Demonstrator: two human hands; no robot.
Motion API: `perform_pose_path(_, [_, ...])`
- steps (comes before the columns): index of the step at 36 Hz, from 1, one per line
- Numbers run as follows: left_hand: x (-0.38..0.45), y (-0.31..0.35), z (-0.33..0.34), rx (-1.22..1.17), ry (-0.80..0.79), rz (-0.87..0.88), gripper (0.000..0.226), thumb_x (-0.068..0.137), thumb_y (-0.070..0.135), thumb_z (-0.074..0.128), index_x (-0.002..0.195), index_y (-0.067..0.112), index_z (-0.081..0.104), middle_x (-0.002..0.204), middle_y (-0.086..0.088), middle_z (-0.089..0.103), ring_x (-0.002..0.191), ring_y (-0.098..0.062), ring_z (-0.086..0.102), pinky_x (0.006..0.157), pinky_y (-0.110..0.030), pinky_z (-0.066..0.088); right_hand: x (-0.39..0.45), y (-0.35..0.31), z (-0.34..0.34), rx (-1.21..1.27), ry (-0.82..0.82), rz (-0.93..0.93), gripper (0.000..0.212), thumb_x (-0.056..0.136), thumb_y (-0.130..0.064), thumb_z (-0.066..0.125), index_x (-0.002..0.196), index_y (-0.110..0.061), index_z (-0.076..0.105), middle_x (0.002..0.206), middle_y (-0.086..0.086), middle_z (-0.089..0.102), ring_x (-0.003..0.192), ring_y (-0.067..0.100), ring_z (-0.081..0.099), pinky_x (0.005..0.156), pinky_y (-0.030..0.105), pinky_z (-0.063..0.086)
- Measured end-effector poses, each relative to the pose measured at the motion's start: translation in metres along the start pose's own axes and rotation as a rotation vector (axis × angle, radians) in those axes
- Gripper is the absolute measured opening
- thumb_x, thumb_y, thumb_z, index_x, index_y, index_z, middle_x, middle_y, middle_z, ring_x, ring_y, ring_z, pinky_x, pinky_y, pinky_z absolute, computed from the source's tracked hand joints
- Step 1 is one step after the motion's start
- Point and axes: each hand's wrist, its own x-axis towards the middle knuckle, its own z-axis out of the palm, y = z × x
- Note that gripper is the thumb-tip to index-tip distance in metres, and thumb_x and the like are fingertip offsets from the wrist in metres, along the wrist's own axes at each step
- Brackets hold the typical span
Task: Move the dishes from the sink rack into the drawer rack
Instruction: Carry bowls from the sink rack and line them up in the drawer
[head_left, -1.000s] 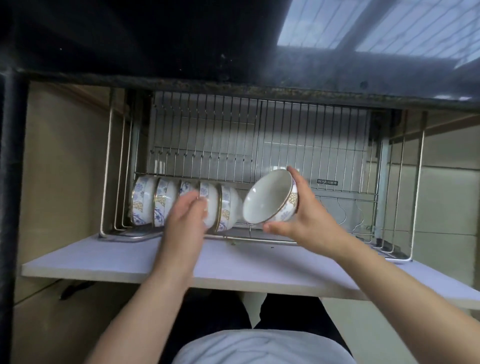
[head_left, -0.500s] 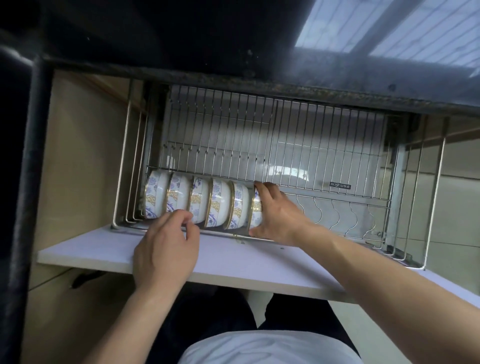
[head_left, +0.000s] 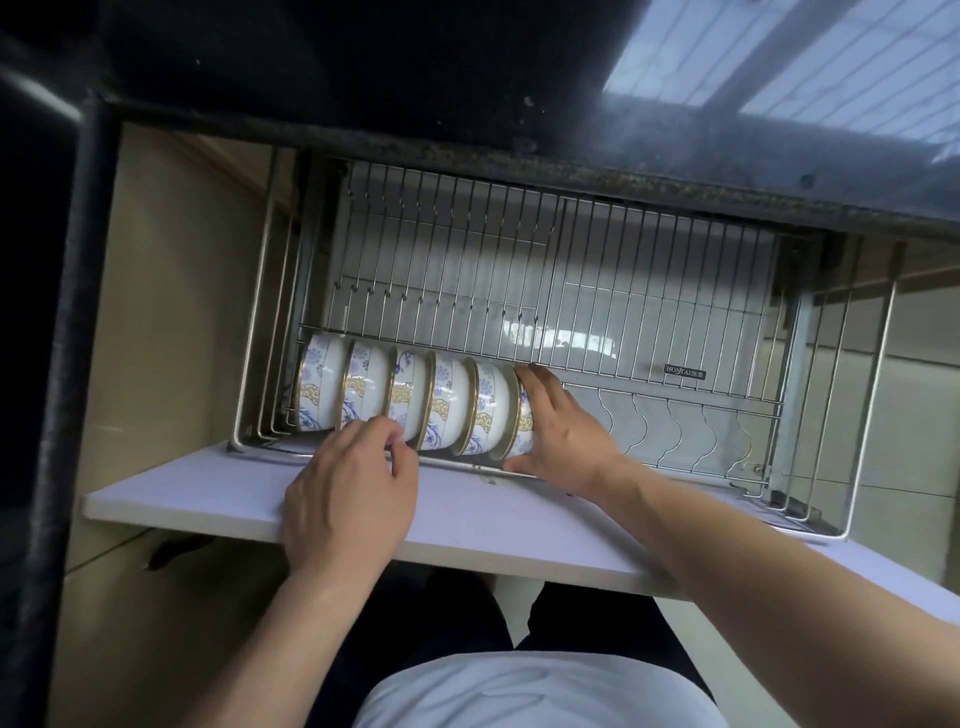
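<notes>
— Looking down from the head view: where are the bowls (head_left: 410, 402)?
— On edge in a row at the drawer rack's (head_left: 675, 332) left end.
— The hands?
— Right hand (head_left: 558, 434) grips the sixth bowl (head_left: 524, 415), fingers over its rim; left hand (head_left: 348, 499), loosely curled, holds nothing.

Six patterned bowls (head_left: 410, 400) on edge in drawer rack (head_left: 675, 332)

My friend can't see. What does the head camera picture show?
A right hand holds the last bowl of six standing on edge in a pulled-out wire drawer rack. The left hand rests at the rack's front.
</notes>
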Motion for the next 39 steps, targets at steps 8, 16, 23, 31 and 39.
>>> perform_pose_path(8, [0.003,-0.004,0.003,0.017,-0.015,0.030,0.020,0.101,0.032,0.047,0.107,0.029,0.065,0.117,0.014,0.067,0.099,-0.019,0.061,0.074,-0.032,0.045,0.003,0.005,0.000,0.004,-0.042,-0.033,0.122,0.072,-0.064,0.077,0.158,-0.030,-0.003,0.166,0.002,0.006,0.151,0.033,0.023,0.119,0.047,0.034])
perform_pose_path(16, [0.004,-0.005,0.004,0.008,-0.040,0.045,0.020,0.101,0.033,0.047,0.109,0.032,0.065,0.118,0.013,0.067,0.101,-0.020,0.062,0.076,-0.034,0.049,-0.004,0.004,-0.007,-0.033,-0.085,-0.044,0.112,0.084,-0.058,0.069,0.158,-0.029,-0.010,0.168,0.005,-0.002,0.153,0.032,0.020,0.119,0.044,0.034])
perform_pose_path(23, [0.003,-0.003,0.003,-0.022,-0.156,0.037,0.022,0.102,0.031,0.044,0.114,0.030,0.063,0.117,0.010,0.065,0.098,-0.019,0.058,0.080,-0.037,0.051,-0.014,-0.008,-0.013,-0.054,-0.115,0.061,0.112,0.086,-0.046,0.075,0.158,-0.030,-0.008,0.169,0.002,-0.010,0.154,0.032,0.021,0.116,0.044,0.038])
perform_pose_path(31, [0.001,0.013,-0.058,-0.035,-0.304,0.130,0.031,0.103,0.029,0.048,0.132,0.026,0.060,0.131,0.005,0.063,0.113,-0.018,0.061,0.097,-0.038,0.051,-0.064,-0.059,-0.088,0.249,0.058,0.286,0.097,0.093,-0.030,0.072,0.163,-0.019,0.006,0.168,0.011,0.010,0.150,0.033,0.028,0.120,0.042,0.029])
perform_pose_path(39, [-0.034,0.109,-0.122,0.054,-0.423,0.366,0.031,0.106,0.033,0.046,0.133,0.024,0.057,0.128,0.004,0.064,0.100,-0.013,0.064,0.092,-0.036,0.055,-0.201,-0.045,-0.178,0.315,0.106,0.407,0.061,0.101,-0.034,0.062,0.153,-0.012,0.041,0.155,0.007,0.047,0.140,0.024,0.047,0.114,0.031,0.036])
